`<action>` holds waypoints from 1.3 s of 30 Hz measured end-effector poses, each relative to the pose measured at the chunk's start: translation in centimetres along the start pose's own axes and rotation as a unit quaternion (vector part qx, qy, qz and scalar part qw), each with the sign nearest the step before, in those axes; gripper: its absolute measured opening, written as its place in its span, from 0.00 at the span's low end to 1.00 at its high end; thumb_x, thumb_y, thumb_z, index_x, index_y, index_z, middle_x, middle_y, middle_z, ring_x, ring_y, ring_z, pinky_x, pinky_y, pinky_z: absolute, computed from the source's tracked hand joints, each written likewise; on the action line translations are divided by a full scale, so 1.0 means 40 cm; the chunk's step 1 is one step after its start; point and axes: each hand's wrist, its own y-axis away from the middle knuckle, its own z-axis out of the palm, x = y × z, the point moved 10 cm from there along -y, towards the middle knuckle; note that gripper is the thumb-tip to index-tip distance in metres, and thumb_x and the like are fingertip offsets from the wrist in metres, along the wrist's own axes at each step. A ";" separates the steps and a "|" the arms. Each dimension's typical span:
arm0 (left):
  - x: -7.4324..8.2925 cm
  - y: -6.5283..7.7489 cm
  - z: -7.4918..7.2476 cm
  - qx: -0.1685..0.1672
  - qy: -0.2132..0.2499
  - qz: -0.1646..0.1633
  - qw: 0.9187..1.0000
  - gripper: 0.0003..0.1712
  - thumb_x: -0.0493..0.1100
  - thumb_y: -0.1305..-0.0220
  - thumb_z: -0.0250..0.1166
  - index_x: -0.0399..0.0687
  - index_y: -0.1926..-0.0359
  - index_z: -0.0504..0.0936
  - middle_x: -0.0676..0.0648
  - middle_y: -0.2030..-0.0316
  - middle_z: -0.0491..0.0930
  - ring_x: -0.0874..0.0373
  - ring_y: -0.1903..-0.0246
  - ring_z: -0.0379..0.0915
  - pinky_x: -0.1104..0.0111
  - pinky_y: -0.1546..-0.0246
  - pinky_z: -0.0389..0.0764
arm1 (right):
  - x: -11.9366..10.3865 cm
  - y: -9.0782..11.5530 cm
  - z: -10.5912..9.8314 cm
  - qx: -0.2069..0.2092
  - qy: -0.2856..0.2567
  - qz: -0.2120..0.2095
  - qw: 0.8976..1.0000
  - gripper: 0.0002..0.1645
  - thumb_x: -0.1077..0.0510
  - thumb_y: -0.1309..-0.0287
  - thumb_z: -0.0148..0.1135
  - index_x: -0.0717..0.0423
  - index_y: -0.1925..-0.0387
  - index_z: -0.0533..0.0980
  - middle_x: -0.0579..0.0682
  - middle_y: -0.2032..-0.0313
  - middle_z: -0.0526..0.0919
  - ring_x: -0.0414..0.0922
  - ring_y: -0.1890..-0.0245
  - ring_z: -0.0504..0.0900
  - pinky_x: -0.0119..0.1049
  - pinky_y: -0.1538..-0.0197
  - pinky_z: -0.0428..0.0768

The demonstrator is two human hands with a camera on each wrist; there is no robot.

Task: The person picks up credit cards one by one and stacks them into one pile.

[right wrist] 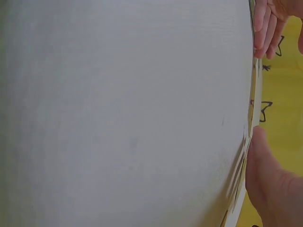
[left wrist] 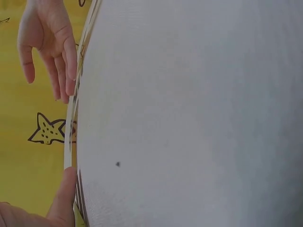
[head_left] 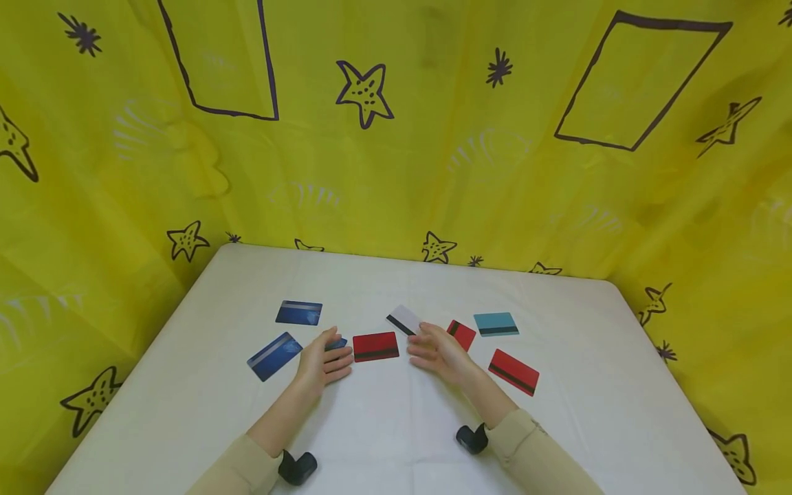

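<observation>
In the head view my left hand (head_left: pixel 322 361) is held with its fingers straight, palm facing inward, partly covering a small blue card (head_left: pixel 336 344). My right hand (head_left: pixel 442 354) faces it, fingers loosely extended, overlapping the lower end of a white card (head_left: pixel 402 318) with a black stripe. Whether it touches that card I cannot tell. Between the hands lies a red card (head_left: pixel 376 338). Behind the right hand a second red card (head_left: pixel 463 333) is partly hidden. Both wrist views show the hands edge-on, with nothing visibly gripped.
Two more blue cards (head_left: pixel 299 315) lie left of the left hand. To the right are a teal card (head_left: pixel 496 320) and another red card (head_left: pixel 518 369). All are on a white table (head_left: pixel 396 440), backed by a yellow patterned curtain (head_left: pixel 396 172).
</observation>
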 end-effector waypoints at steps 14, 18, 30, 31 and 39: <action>-0.010 0.001 0.011 -0.004 0.003 -0.007 1.000 0.35 0.55 0.36 0.51 0.34 0.38 0.62 0.29 0.45 0.69 0.41 0.49 0.71 0.53 0.55 0.77 | 0.013 0.002 0.037 -0.038 0.037 0.017 0.998 0.33 0.49 0.30 0.36 0.61 0.32 0.45 0.70 0.38 0.59 0.62 0.40 0.65 0.53 0.42 0.69; -0.013 -0.002 0.018 -0.016 0.004 -0.011 1.000 0.35 0.55 0.36 0.51 0.36 0.37 0.61 0.30 0.44 0.68 0.40 0.47 0.69 0.51 0.54 0.76 | 0.011 0.002 0.044 -0.051 0.052 0.013 0.997 0.33 0.49 0.30 0.34 0.63 0.32 0.44 0.70 0.37 0.58 0.63 0.39 0.62 0.54 0.42 0.68; -0.020 -0.005 0.026 -0.038 0.026 -0.040 0.998 0.36 0.52 0.36 0.49 0.34 0.35 0.53 0.31 0.40 0.63 0.40 0.42 0.64 0.51 0.47 0.71 | 0.012 -0.001 0.038 -0.037 0.065 0.015 0.997 0.32 0.49 0.32 0.41 0.61 0.33 0.51 0.69 0.39 0.63 0.61 0.40 0.66 0.51 0.47 0.74; -0.021 -0.005 0.025 -0.037 0.028 -0.042 0.998 0.36 0.52 0.35 0.49 0.34 0.35 0.53 0.31 0.40 0.63 0.40 0.42 0.64 0.51 0.47 0.71 | 0.012 -0.001 0.038 -0.036 0.064 0.016 0.997 0.32 0.50 0.32 0.41 0.61 0.33 0.51 0.69 0.39 0.63 0.61 0.41 0.66 0.51 0.47 0.74; -0.023 -0.008 0.018 -0.038 0.030 -0.053 0.997 0.35 0.52 0.35 0.48 0.35 0.35 0.53 0.31 0.40 0.64 0.41 0.44 0.67 0.51 0.47 0.71 | 0.018 -0.009 0.040 -0.046 0.045 0.027 0.998 0.32 0.50 0.31 0.39 0.64 0.33 0.51 0.70 0.39 0.61 0.62 0.40 0.64 0.53 0.45 0.71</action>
